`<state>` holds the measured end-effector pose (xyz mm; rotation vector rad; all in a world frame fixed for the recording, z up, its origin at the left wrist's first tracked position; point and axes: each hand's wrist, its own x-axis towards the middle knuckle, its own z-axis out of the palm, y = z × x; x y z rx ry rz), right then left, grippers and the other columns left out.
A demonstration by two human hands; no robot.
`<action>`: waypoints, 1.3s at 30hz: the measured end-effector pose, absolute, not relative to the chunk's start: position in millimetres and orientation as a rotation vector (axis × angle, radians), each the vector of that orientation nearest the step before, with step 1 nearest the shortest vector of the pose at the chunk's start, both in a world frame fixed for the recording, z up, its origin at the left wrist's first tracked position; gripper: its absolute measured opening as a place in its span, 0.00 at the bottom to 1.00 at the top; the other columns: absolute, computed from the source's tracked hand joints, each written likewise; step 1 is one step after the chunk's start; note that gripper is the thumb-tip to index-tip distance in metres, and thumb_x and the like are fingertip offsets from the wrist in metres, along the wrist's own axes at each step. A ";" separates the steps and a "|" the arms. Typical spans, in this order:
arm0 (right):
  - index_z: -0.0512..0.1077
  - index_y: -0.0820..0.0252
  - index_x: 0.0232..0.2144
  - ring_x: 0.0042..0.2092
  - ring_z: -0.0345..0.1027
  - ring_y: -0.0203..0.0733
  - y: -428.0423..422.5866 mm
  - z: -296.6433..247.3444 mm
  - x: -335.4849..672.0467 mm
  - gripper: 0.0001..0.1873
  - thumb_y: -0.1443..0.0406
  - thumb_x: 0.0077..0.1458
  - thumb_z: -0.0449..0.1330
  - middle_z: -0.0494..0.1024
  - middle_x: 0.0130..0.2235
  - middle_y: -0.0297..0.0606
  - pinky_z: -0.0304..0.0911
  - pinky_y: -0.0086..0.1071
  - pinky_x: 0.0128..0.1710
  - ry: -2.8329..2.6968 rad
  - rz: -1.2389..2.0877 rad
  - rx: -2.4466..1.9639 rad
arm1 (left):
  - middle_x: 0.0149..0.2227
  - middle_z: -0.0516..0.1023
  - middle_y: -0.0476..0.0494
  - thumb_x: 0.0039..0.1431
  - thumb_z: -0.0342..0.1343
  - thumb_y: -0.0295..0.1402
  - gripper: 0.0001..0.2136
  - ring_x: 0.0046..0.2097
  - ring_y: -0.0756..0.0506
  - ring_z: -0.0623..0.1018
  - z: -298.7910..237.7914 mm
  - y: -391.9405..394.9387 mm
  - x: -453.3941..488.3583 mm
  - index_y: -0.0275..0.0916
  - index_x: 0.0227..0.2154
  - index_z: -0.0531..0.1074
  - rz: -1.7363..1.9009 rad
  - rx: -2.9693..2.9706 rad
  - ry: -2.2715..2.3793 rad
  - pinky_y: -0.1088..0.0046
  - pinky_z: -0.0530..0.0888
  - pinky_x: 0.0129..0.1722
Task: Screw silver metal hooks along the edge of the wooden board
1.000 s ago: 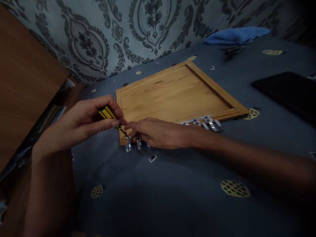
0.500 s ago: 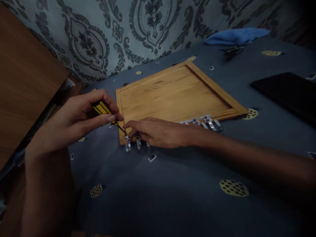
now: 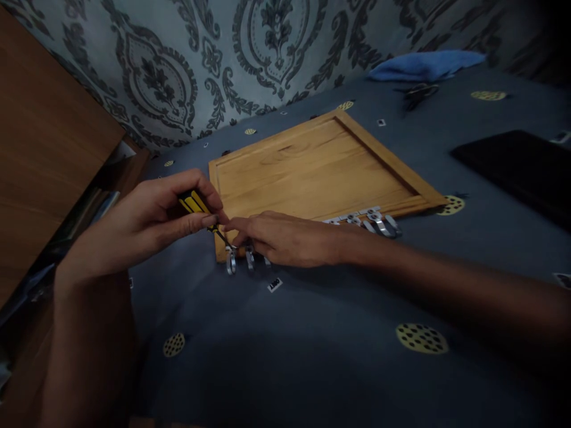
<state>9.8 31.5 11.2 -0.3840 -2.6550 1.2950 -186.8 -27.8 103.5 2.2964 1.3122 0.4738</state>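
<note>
A wooden framed panel (image 3: 294, 172) lies flat on the dark patterned sheet. Along its near edge runs a metal hook rail (image 3: 352, 219), its curved silver hooks hanging over the side. In my left hand (image 3: 156, 214), closed around the handle, is a yellow and black screwdriver (image 3: 194, 202). The screwdriver's shaft slants down to the left end of the rail, by the endmost hook (image 3: 231, 260). My right hand (image 3: 285, 239) lies across the rail with its fingers bent onto it, hiding the middle part. Its index fingertip is close beside the screwdriver shaft.
A blue cloth (image 3: 426, 65) lies at the back right, with a small dark object (image 3: 418, 94) in front of it. A flat black item (image 3: 517, 172) is at the right. A wooden cabinet (image 3: 49, 137) stands at the left, and a patterned backdrop (image 3: 214, 59) rises behind.
My left hand has shifted slightly right and down with the screwdriver, whose tip has moved a little to the right. My right hand and the panel stay nearly in place.
</note>
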 end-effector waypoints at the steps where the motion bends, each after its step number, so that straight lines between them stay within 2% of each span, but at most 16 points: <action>1: 0.71 0.64 0.45 0.44 0.73 0.41 31.4 11.1 9.5 0.17 0.80 0.58 0.52 0.81 0.47 0.44 0.64 0.33 0.45 -2.659 1.289 -0.382 | 0.34 0.81 0.47 0.62 0.59 0.33 0.05 0.33 0.49 0.82 103.3 -27.8 -186.7 0.39 0.38 0.75 0.467 2.302 1.316 0.80 0.77 0.29; 8: 0.69 0.64 0.50 0.43 0.74 0.40 31.8 8.3 9.4 0.23 0.82 0.55 0.51 0.81 0.45 0.42 0.65 0.32 0.42 -2.640 1.249 -0.357 | 0.34 0.81 0.47 0.63 0.58 0.33 0.05 0.34 0.48 0.82 104.3 -30.6 -187.3 0.40 0.39 0.75 0.490 2.294 1.309 0.78 0.78 0.30; 14: 0.71 0.62 0.47 0.39 0.73 0.38 32.7 7.1 9.2 0.20 0.81 0.55 0.52 0.82 0.43 0.40 0.63 0.30 0.38 -2.659 1.181 -0.361 | 0.34 0.81 0.47 0.63 0.58 0.34 0.05 0.34 0.47 0.82 103.9 -31.1 -187.5 0.40 0.39 0.75 0.482 2.274 1.318 0.77 0.77 0.29; 26: 0.71 0.64 0.48 0.44 0.75 0.40 31.8 10.3 9.9 0.21 0.81 0.55 0.53 0.82 0.45 0.42 0.65 0.31 0.42 -2.653 1.238 -0.368 | 0.35 0.80 0.50 0.65 0.56 0.35 0.07 0.34 0.51 0.80 104.8 -30.1 -187.4 0.41 0.41 0.75 0.374 2.371 1.344 0.81 0.74 0.29; 31: 0.69 0.67 0.53 0.49 0.76 0.43 31.2 9.2 9.5 0.23 0.81 0.56 0.53 0.82 0.49 0.46 0.66 0.33 0.49 -2.656 1.230 -0.395 | 0.32 0.78 0.54 0.64 0.58 0.35 0.04 0.30 0.53 0.76 105.7 -30.4 -188.4 0.41 0.38 0.75 0.373 2.476 1.380 0.83 0.71 0.28; 39: 0.69 0.68 0.54 0.49 0.77 0.44 31.8 7.9 8.0 0.24 0.81 0.55 0.52 0.82 0.51 0.48 0.68 0.34 0.48 -2.669 1.246 -0.408 | 0.35 0.79 0.55 0.61 0.61 0.30 0.04 0.35 0.54 0.79 105.0 -33.2 -188.8 0.41 0.38 0.76 0.524 2.478 1.399 0.85 0.73 0.34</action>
